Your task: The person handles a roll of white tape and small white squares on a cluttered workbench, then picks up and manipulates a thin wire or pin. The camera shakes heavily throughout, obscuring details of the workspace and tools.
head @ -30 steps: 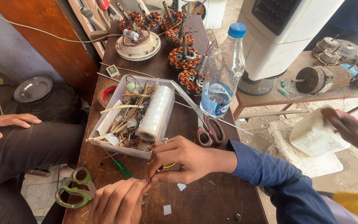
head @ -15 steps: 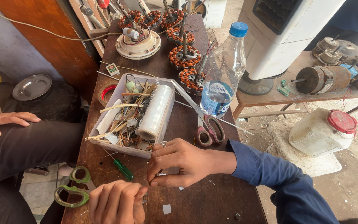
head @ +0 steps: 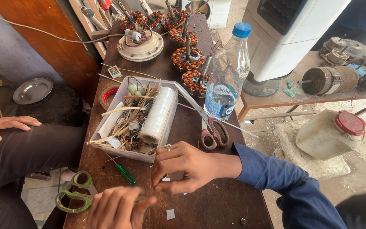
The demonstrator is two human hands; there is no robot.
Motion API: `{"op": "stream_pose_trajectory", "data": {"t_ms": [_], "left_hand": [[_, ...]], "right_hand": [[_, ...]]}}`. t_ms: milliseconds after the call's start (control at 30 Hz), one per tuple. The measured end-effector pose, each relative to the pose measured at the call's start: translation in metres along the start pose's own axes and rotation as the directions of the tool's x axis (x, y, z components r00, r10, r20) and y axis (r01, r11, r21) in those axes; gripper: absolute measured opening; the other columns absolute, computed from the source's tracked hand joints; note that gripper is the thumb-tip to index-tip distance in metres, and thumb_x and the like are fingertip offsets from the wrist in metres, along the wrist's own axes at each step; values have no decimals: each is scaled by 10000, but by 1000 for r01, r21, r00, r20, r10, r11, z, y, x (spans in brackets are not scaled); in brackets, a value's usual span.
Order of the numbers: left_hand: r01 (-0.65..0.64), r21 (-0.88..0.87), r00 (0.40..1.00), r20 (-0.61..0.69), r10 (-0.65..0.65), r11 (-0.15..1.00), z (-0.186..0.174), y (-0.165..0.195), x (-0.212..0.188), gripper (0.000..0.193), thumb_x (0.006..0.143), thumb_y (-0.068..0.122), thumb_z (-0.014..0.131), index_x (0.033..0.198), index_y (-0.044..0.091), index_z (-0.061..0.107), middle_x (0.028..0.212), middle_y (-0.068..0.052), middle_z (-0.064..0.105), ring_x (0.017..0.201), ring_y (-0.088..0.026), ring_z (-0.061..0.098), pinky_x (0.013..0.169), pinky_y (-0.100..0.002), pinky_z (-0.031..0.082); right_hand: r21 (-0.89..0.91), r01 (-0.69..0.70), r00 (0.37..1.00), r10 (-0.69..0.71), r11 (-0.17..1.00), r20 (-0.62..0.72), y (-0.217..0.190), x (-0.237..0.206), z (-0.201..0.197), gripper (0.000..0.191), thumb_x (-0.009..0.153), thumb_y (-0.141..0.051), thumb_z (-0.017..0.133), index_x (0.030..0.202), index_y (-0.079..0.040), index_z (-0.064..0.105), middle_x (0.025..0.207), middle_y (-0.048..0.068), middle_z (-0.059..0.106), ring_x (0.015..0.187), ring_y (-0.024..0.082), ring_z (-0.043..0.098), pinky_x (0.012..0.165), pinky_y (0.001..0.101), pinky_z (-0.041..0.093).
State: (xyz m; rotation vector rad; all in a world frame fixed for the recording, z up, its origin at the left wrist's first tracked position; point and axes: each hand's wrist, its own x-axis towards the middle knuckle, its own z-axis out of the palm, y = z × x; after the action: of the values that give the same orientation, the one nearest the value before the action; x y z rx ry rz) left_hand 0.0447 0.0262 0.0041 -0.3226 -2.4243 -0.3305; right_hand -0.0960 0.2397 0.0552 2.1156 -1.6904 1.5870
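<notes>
- Head view: right hand (head: 189,167) rests on the wooden table (head: 217,208), fingers curled and pinched near a small white scrap; what it grips is too small to tell
- left hand (head: 117,208) sits at the table's near edge, fingers bent, meeting the right hand's fingertips
- white tray (head: 106,123) of wire scraps lies just beyond, a film roll (head: 158,114) inside
- green screwdriver (head: 126,173) lies between tray and hands; scissors (head: 210,131) lie right of the tray

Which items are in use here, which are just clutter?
In use: left hand, right hand, both pinching something too small to tell, beside parts tray.
Lying about: bottle, scissors, screwdriver, green scissors, stators.
</notes>
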Motion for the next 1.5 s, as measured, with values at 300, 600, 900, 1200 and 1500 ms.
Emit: {"op": "stream_pose_trajectory", "data": {"t_ms": [300,600,900,1200,1500], "left_hand": [[-114,36,981,-157,118,993,1,12,2,244,837,196,807,1053,130,716,990,17,708,924,-166,674,840,-328,528],[-31,64,993,-115,38,997,2,13,-4,198,834,218,792,1006,147,725,969,47,727,893,-126,676,849,-327,472],[23,115,985,-172,-3,993,12,14,-7,106,891,261,738,880,156,731,808,63,711,802,-130,676,874,-359,400],[5,122,996,-93,7,993,13,6,-17,192,928,300,672,821,146,718,743,50,693,739,-139,668,855,-367,402],[-211,92,959,-172,225,973,11,-9,-4,235,934,323,704,860,101,679,892,-18,750,785,-130,679,839,-300,394]], "right_hand": [[0,-30,1000,30,1000,-9,-1,-1,-1,75,982,-69,717,1042,-46,679,1010,67,713,868,236,703,772,349,549],[-12,-38,999,37,999,-23,-1,0,0,71,977,-76,727,1028,-55,682,995,54,722,850,223,702,738,342,546],[-20,-28,999,28,999,-16,-1,-1,2,81,968,-73,729,1030,-52,680,990,58,718,838,222,706,751,338,543],[-19,-21,1000,21,1000,-15,-2,0,2,78,962,-74,728,1018,-46,682,973,62,717,847,224,697,724,337,526],[-11,10,1000,-10,1000,3,0,-6,2,113,996,-110,698,1096,-60,683,1029,65,711,900,228,700,789,330,557]]}}
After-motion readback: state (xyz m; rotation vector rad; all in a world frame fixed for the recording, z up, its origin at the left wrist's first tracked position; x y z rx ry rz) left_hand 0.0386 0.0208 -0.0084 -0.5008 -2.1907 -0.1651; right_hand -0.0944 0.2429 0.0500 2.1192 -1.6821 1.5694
